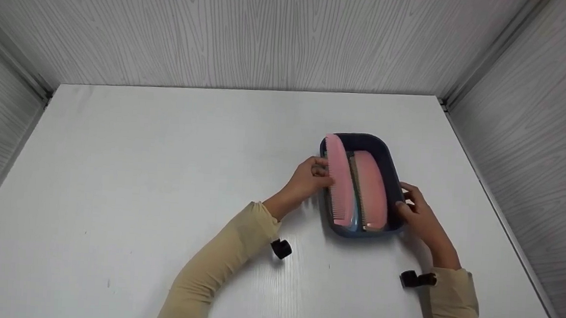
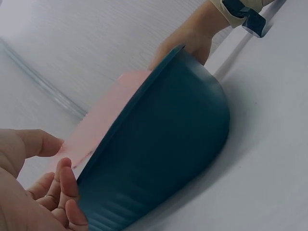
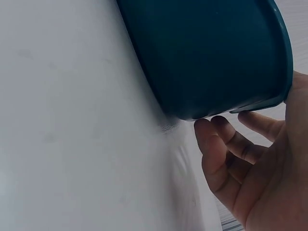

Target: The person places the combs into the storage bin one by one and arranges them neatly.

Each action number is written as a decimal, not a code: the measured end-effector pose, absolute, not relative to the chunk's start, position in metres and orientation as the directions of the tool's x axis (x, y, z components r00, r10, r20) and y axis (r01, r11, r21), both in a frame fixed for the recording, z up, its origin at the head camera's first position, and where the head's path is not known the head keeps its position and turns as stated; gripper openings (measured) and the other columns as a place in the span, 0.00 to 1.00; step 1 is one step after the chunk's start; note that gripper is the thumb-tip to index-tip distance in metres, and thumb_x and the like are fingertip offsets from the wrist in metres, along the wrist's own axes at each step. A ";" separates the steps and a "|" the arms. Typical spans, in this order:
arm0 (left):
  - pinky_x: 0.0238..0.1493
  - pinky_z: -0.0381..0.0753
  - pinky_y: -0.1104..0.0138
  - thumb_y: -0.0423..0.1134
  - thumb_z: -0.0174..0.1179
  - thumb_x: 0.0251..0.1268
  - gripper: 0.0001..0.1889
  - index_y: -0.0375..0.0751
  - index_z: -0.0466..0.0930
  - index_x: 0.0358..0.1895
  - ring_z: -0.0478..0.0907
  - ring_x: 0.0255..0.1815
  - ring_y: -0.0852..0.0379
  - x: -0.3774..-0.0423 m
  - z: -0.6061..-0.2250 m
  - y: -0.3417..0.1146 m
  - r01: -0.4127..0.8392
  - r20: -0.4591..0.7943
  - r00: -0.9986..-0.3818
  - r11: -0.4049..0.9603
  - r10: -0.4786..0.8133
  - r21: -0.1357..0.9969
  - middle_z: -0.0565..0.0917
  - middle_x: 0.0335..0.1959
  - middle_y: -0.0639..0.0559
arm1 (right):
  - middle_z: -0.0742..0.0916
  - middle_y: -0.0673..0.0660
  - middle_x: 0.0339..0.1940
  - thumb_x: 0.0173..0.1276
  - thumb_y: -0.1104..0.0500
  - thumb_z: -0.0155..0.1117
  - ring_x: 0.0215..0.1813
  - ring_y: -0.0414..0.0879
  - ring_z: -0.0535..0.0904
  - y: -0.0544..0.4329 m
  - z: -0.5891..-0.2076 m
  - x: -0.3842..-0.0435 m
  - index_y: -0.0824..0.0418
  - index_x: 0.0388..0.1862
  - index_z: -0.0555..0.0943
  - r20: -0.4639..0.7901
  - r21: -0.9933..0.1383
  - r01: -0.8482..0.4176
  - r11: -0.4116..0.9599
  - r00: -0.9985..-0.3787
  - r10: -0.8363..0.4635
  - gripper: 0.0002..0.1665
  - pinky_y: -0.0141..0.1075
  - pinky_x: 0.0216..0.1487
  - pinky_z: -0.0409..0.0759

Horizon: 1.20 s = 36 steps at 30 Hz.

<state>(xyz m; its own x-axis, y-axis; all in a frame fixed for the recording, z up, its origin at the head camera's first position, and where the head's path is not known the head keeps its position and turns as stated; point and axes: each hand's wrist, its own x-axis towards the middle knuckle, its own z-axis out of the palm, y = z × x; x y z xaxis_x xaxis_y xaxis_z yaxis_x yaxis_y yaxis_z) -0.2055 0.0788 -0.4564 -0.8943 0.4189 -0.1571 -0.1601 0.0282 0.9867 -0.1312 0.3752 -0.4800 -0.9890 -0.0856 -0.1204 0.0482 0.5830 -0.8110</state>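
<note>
A dark blue rectangular basin [image 1: 373,144] stands on the white table with several combs in it. My left hand [image 1: 306,179] pinches the toothed edge of a pink comb [image 1: 340,182], which leans along the basin's left side and juts above the rim. A second pink comb [image 1: 372,191] lies to its right, with bluish and brownish combs partly hidden between them. At the basin's right wall my right hand [image 1: 422,220] grips the rim, thumb over the inside. Seen from the right wrist, fingertips [image 3: 204,130] touch the teal-looking outer wall [image 3: 211,53].
The white table [image 1: 164,171] stretches far to the left of the basin. Grey wood-grain panels [image 1: 251,34] rise behind it and at both sides. Dark wrist straps [image 1: 281,249] hang by the beige sleeves [image 1: 228,254].
</note>
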 end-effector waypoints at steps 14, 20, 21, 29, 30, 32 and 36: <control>0.35 0.68 0.73 0.32 0.61 0.57 0.21 0.35 0.70 0.55 0.69 0.36 0.60 -0.201 -0.466 0.089 -0.058 -0.105 -0.953 0.169 0.284 0.984 0.71 0.34 0.54 | 0.72 0.67 0.58 0.75 0.59 0.44 0.50 0.51 0.74 0.380 -0.482 -0.129 0.59 0.74 0.55 -0.134 -0.797 0.064 0.601 -0.988 -0.072 0.30 0.29 0.46 0.73; 0.34 0.69 0.73 0.32 0.61 0.56 0.22 0.38 0.69 0.55 0.69 0.36 0.60 -0.202 -0.469 0.091 -0.038 -0.093 -0.957 0.198 0.275 0.980 0.72 0.34 0.55 | 0.71 0.67 0.59 0.75 0.59 0.44 0.50 0.51 0.73 0.380 -0.481 -0.130 0.60 0.75 0.54 -0.138 -0.794 0.069 0.604 -0.988 -0.068 0.31 0.28 0.45 0.72; 0.34 0.69 0.73 0.31 0.61 0.56 0.22 0.39 0.69 0.55 0.69 0.35 0.60 -0.202 -0.469 0.092 -0.045 -0.098 -0.957 0.192 0.274 0.980 0.71 0.33 0.55 | 0.71 0.68 0.59 0.75 0.60 0.45 0.49 0.51 0.73 0.381 -0.480 -0.130 0.60 0.75 0.55 -0.137 -0.794 0.070 0.604 -0.988 -0.066 0.31 0.28 0.45 0.72; 0.31 0.69 0.72 0.31 0.63 0.54 0.23 0.39 0.68 0.54 0.68 0.30 0.60 -0.202 -0.471 0.092 -0.083 -0.128 -0.953 0.172 0.274 0.982 0.70 0.32 0.54 | 0.71 0.67 0.58 0.75 0.60 0.44 0.48 0.49 0.73 0.383 -0.479 -0.127 0.59 0.75 0.54 -0.149 -0.798 0.086 0.596 -0.987 -0.057 0.31 0.28 0.44 0.73; 0.30 0.70 0.72 0.31 0.63 0.55 0.23 0.39 0.68 0.54 0.68 0.30 0.60 -0.202 -0.471 0.091 -0.081 -0.126 -0.952 0.165 0.279 0.983 0.70 0.32 0.54 | 0.71 0.67 0.58 0.75 0.60 0.44 0.47 0.48 0.73 0.383 -0.479 -0.127 0.59 0.75 0.54 -0.152 -0.801 0.089 0.592 -0.987 -0.056 0.31 0.28 0.44 0.72; 0.30 0.70 0.72 0.31 0.63 0.55 0.23 0.38 0.68 0.55 0.68 0.30 0.60 -0.201 -0.470 0.090 -0.076 -0.118 -0.950 0.151 0.288 0.986 0.70 0.32 0.53 | 0.70 0.66 0.58 0.75 0.59 0.44 0.46 0.47 0.73 0.383 -0.480 -0.127 0.58 0.75 0.54 -0.158 -0.802 0.095 0.589 -0.986 -0.055 0.31 0.29 0.43 0.72; 0.30 0.71 0.72 0.32 0.62 0.55 0.23 0.38 0.68 0.55 0.69 0.30 0.60 -0.199 -0.468 0.088 -0.074 -0.112 -0.948 0.135 0.298 0.988 0.71 0.32 0.53 | 0.71 0.66 0.58 0.76 0.58 0.44 0.46 0.45 0.73 0.384 -0.480 -0.126 0.58 0.75 0.54 -0.161 -0.799 0.096 0.593 -0.985 -0.057 0.31 0.29 0.43 0.73</control>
